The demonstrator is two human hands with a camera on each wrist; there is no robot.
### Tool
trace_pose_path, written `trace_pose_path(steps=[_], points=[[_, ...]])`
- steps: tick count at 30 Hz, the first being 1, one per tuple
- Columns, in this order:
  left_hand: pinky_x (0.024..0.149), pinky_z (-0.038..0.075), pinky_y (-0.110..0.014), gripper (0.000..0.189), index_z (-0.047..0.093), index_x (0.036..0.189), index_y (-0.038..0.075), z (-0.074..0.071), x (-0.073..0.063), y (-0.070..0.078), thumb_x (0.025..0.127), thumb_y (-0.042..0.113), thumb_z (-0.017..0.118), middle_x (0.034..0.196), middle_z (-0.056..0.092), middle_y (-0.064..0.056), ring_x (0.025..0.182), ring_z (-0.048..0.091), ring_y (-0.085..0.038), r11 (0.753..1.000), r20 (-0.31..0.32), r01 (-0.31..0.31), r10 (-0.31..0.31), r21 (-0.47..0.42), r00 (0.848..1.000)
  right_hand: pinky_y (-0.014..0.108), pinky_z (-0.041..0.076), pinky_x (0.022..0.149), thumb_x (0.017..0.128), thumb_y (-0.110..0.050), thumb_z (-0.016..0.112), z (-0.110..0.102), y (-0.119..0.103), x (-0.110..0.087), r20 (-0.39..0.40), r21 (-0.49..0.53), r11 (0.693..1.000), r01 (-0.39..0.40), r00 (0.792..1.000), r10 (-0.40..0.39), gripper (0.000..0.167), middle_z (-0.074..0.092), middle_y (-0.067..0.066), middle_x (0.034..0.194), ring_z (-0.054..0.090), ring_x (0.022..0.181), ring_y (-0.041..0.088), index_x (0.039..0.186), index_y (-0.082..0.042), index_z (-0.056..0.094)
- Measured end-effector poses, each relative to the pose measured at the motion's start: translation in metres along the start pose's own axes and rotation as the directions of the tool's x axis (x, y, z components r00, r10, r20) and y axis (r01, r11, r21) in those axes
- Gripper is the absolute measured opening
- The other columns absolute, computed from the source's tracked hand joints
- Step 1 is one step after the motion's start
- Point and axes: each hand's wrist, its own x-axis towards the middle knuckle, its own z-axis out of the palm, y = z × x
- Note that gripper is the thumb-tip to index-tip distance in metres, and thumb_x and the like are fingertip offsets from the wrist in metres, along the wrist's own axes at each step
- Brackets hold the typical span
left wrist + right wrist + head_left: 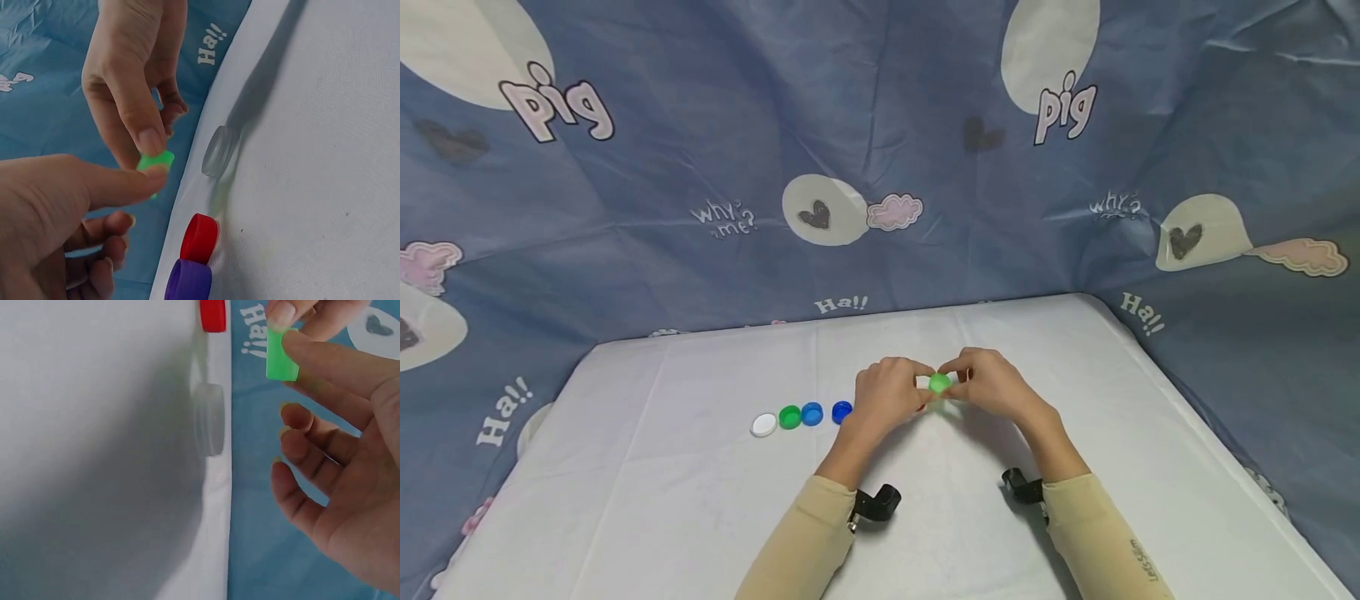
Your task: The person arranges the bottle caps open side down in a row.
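Note:
Both hands pinch one bright green bottle cap (939, 383) above the white tabletop. My left hand (887, 392) has it between thumb and fingers on one side, and my right hand (992, 385) grips the opposite side. In the right wrist view the green cap (281, 357) is seen edge-on, raised off the cloth. Beneath the hands, a clear cap (219, 152), a red cap (200, 239) and a purple cap (189, 280) lie in line. The right hand's other fingers are loosely bent, away from the cap.
Left of the hands, a white cap (764, 425), a green cap (790, 417), a light blue cap (812, 413) and a dark blue cap (842, 411) continue the row. A white cloth (700, 517) covers the table. Behind it hangs a blue patterned curtain (880, 125).

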Motion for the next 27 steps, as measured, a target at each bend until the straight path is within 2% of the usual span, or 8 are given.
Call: trace_pose_path(steps=[4, 7, 10, 13, 18, 21, 23, 27], points=[[0.050, 0.039, -0.030, 0.036, 0.074, 0.115, 0.039, -0.002, 0.000, 0.001, 0.081, 0.049, 0.078, 0.067, 0.061, 0.016, 0.058, 0.054, -0.007, 0.999, -0.027, -0.048, 0.049, 0.021, 0.998, 0.028, 0.043, 0.062, 0.082, -0.017, 0.078, -0.007, 0.006, -0.002, 0.018, 0.140, 0.990, 0.000, 1.000, -0.003, 0.027, 0.057, 0.004, 0.081, 0.050, 0.072, 0.018, 0.109, -0.016, 0.077], [0.049, 0.037, -0.028, 0.037, 0.073, 0.116, 0.041, -0.002, -0.001, 0.002, 0.080, 0.049, 0.079, 0.072, 0.059, 0.016, 0.059, 0.052, -0.005, 0.994, -0.072, -0.100, 0.104, 0.055, 0.992, 0.029, 0.045, 0.068, 0.083, -0.022, 0.080, -0.011, 0.012, -0.004, 0.041, 0.227, 0.974, -0.021, 0.999, 0.012, 0.026, 0.060, 0.007, 0.085, 0.051, 0.075, 0.019, 0.108, -0.018, 0.077], [0.047, 0.035, -0.027, 0.035, 0.073, 0.114, 0.042, -0.003, -0.002, 0.002, 0.080, 0.049, 0.079, 0.071, 0.055, 0.016, 0.057, 0.049, -0.004, 0.984, -0.136, -0.153, 0.164, 0.088, 0.977, 0.032, 0.048, 0.077, 0.083, -0.029, 0.080, -0.015, 0.019, -0.004, 0.063, 0.302, 0.952, -0.044, 0.998, 0.027, 0.028, 0.065, 0.009, 0.092, 0.056, 0.083, 0.020, 0.109, -0.019, 0.077], [0.046, 0.032, -0.025, 0.030, 0.075, 0.109, 0.042, -0.003, -0.002, 0.002, 0.081, 0.050, 0.078, 0.069, 0.053, 0.016, 0.056, 0.047, -0.003, 0.972, -0.203, -0.201, 0.223, 0.122, 0.953, 0.036, 0.049, 0.085, 0.084, -0.034, 0.079, -0.016, 0.023, -0.003, 0.088, 0.360, 0.931, -0.064, 0.996, 0.034, 0.030, 0.070, 0.008, 0.101, 0.061, 0.093, 0.022, 0.110, -0.020, 0.077], [0.044, 0.030, -0.022, 0.025, 0.077, 0.103, 0.043, -0.001, -0.001, -0.001, 0.079, 0.052, 0.076, 0.068, 0.059, 0.017, 0.057, 0.050, -0.002, 0.946, -0.285, -0.263, 0.310, 0.191, 0.907, 0.038, 0.048, 0.090, 0.085, -0.036, 0.077, -0.017, 0.025, -0.003, 0.130, 0.398, 0.913, -0.091, 0.991, 0.042, 0.029, 0.073, 0.005, 0.109, 0.064, 0.104, 0.022, 0.109, -0.020, 0.078], [0.043, 0.029, -0.020, 0.025, 0.078, 0.102, 0.043, -0.001, -0.001, -0.003, 0.078, 0.052, 0.077, 0.072, 0.064, 0.017, 0.058, 0.053, -0.003, 0.932, -0.305, -0.288, 0.346, 0.219, 0.887, 0.039, 0.048, 0.090, 0.086, -0.036, 0.076, -0.016, 0.025, -0.003, 0.143, 0.403, 0.909, -0.106, 0.988, 0.051, 0.028, 0.072, 0.004, 0.110, 0.063, 0.104, 0.022, 0.109, -0.021, 0.078], [0.042, 0.028, -0.019, 0.026, 0.078, 0.102, 0.043, 0.000, 0.000, -0.004, 0.078, 0.053, 0.077, 0.073, 0.066, 0.017, 0.058, 0.054, -0.003, 0.928, -0.306, -0.295, 0.356, 0.226, 0.883, 0.040, 0.047, 0.091, 0.086, -0.036, 0.076, -0.016, 0.026, -0.003, 0.145, 0.401, 0.909, -0.111, 0.988, 0.056, 0.028, 0.072, 0.003, 0.110, 0.062, 0.104, 0.022, 0.110, -0.021, 0.078], [0.042, 0.027, -0.018, 0.026, 0.079, 0.100, 0.042, -0.002, 0.001, -0.006, 0.078, 0.055, 0.077, 0.071, 0.065, 0.018, 0.056, 0.052, -0.002, 0.933, -0.310, -0.292, 0.347, 0.212, 0.885, 0.043, 0.047, 0.090, 0.087, -0.035, 0.075, -0.016, 0.026, -0.005, 0.119, 0.410, 0.907, -0.093, 0.992, 0.048, 0.028, 0.071, 0.007, 0.108, 0.061, 0.100, 0.023, 0.110, -0.019, 0.078]])
